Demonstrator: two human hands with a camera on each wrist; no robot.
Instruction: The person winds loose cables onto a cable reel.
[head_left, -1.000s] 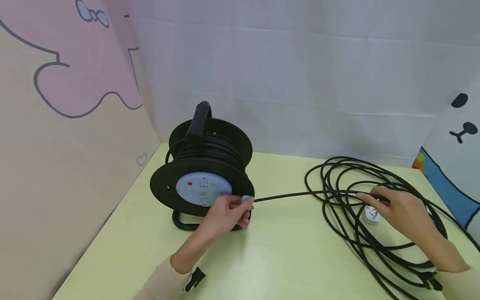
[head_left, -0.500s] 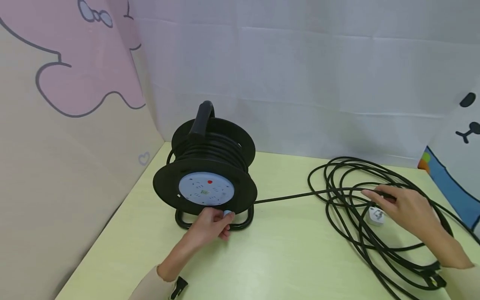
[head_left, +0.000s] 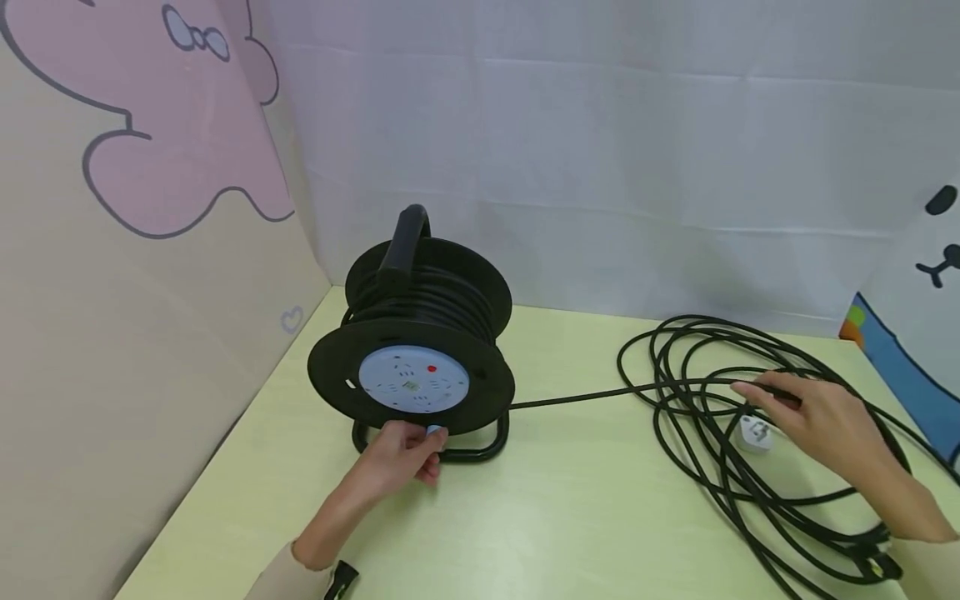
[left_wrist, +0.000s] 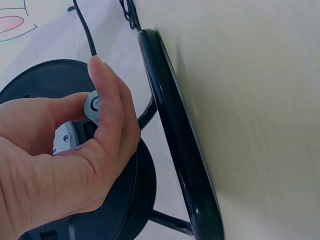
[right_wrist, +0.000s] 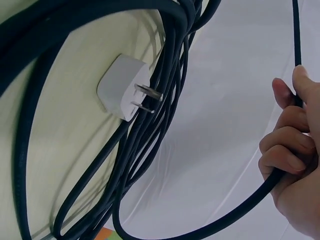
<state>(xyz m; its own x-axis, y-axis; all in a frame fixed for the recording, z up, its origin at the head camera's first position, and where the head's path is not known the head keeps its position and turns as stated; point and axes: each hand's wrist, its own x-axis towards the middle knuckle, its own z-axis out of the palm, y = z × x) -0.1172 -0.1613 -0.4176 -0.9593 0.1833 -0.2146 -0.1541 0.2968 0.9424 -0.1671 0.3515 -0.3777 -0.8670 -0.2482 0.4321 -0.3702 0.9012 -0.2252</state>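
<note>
A black cable reel (head_left: 330, 367) stands on the table at centre left, with cable wound on its drum and a pale socket panel (head_left: 397, 379) on its front disc. My left hand (head_left: 393, 458) pinches the small light-blue crank knob (left_wrist: 91, 106) at the disc's lower edge between thumb and fingers. To the right, my right hand (head_left: 821, 421) grips the black cable (head_left: 570, 399), its fingers curled round it in the right wrist view. From there the cable runs nearly straight to the reel. Loose coils of the cable lie beneath the right hand.
A white plug (head_left: 753, 434) lies among the coils, its metal prongs showing in the right wrist view. The reel's tube stand (head_left: 476, 455) rests on the pale yellow table (head_left: 555, 517). A white sheet (head_left: 600, 167) closes off the back, and a printed wall (head_left: 150, 333) the left.
My left hand has swung the knob from the disc's right side down and left to its bottom, and the panel's red dot has shifted right. The right hand stays on the cable.
</note>
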